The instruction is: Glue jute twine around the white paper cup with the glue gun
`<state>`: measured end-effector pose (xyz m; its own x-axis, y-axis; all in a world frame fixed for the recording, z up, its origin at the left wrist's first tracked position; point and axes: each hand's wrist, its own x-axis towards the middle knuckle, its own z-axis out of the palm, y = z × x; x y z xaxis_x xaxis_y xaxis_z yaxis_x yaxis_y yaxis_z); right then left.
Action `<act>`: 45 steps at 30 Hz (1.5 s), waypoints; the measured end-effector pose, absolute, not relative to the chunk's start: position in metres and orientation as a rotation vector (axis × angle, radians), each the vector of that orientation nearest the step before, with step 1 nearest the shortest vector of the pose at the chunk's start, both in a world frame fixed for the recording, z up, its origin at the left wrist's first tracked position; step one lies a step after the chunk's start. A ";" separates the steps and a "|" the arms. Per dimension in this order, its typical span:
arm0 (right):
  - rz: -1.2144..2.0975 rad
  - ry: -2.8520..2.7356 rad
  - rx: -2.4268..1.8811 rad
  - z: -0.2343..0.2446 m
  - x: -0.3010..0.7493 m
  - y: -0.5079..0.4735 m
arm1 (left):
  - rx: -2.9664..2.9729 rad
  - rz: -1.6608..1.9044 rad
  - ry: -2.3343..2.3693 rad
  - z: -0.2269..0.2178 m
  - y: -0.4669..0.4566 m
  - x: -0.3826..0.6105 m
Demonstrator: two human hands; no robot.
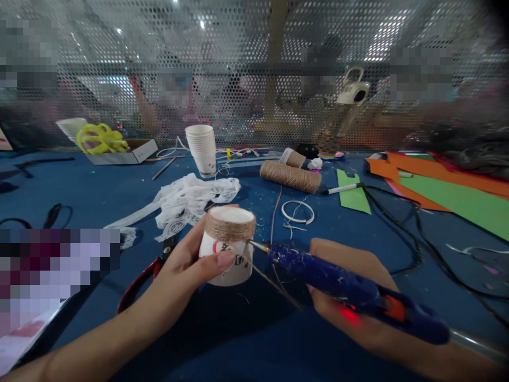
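A white paper cup (234, 270) with dark and red print is gripped by my left hand (194, 265), thumb across its front. Brown twine (230, 228) is wound around the cup below its rim, and a loose strand hangs from it to the lower right. My right hand (350, 276) is wrapped around a blue hot glue gun (330, 276) with a red light glowing at its underside. The metal nozzle tip is at the cup's right side, just under the wound twine. Whether it touches the cup I cannot tell.
Behind the cup lie a twine roll (290, 176), white lace (191, 199) and stacked paper cups (200, 148). Red-handled scissors (139, 284) are partly under my left arm. Green and orange sheets (453, 199), a black cord (397, 233) and a bottle (342, 116) stand or lie right.
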<state>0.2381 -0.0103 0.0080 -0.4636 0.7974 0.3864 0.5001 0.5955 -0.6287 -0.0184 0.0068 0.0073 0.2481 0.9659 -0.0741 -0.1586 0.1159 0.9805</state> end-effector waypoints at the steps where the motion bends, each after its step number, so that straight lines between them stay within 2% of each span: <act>1: 0.572 -2.151 -1.021 0.008 0.238 -0.010 | 1.111 1.031 0.964 0.009 0.006 -0.017; 45: 0.524 -2.160 -1.060 0.013 0.237 -0.010 | 0.991 1.043 0.784 0.005 0.007 -0.023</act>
